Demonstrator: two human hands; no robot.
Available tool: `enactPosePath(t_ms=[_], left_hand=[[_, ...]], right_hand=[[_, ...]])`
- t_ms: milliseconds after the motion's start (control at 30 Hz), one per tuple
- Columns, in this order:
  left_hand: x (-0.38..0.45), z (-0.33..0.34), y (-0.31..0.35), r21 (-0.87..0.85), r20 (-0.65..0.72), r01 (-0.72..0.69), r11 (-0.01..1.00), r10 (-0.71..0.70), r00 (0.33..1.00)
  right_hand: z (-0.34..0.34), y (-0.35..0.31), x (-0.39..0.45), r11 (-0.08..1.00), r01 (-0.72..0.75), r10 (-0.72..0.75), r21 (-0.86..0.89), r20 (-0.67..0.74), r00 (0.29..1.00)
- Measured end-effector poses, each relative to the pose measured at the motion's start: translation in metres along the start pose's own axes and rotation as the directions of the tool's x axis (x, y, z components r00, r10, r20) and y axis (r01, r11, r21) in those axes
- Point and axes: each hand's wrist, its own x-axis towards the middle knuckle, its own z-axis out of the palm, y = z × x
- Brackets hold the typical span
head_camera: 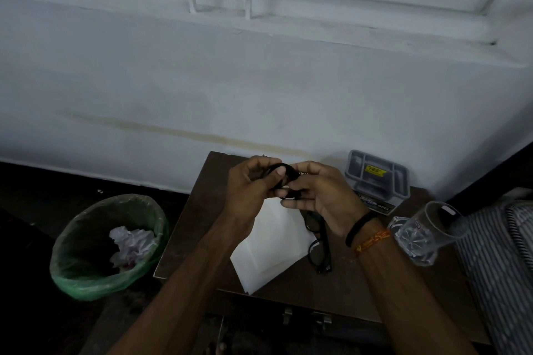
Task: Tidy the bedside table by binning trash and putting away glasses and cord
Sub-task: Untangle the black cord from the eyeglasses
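Note:
Both hands are raised together over the brown bedside table point(202, 210). My left hand point(253, 184) and my right hand point(320, 193) each grip a black cord point(284, 171) that is bunched into loops between them. Most of the cord is hidden by my fingers. Black-framed glasses point(318, 242) lie on the table below my right hand, partly on a white sheet of paper point(268, 251). On the floor to the left stands a bin with a green liner point(109, 242), and crumpled paper trash point(132, 245) lies inside it.
A grey plastic organizer box point(377, 179) stands at the table's back right against the white wall. A clear drinking glass point(427, 233) sits at the table's right edge. Striped fabric point(501, 268) lies further right. Metal drawer latches point(305, 317) show on the table front.

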Motion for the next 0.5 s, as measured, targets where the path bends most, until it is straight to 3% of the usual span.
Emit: enactPosePath(t_ms=[167,367,500], left_hand=[[0.002,0.0,-0.001,-0.042,0.033,0.044,0.998,-0.043,0.999],[0.0,0.005,0.0,0.075,0.114,0.015,0.997,-0.023,0.993],[0.002,0.007,-0.001,0.101,0.102,0.04,0.994,-0.05,0.994]], right_hand=[[-0.01,0.001,0.002,0.984,-0.037,0.032,-0.174,-0.033,0.999],[-0.013,0.003,0.001,1.0,-0.002,0.002,0.01,-0.028,1.0],[-0.015,0.007,0.004,0.998,0.05,-0.049,0.029,-0.03,0.998]])
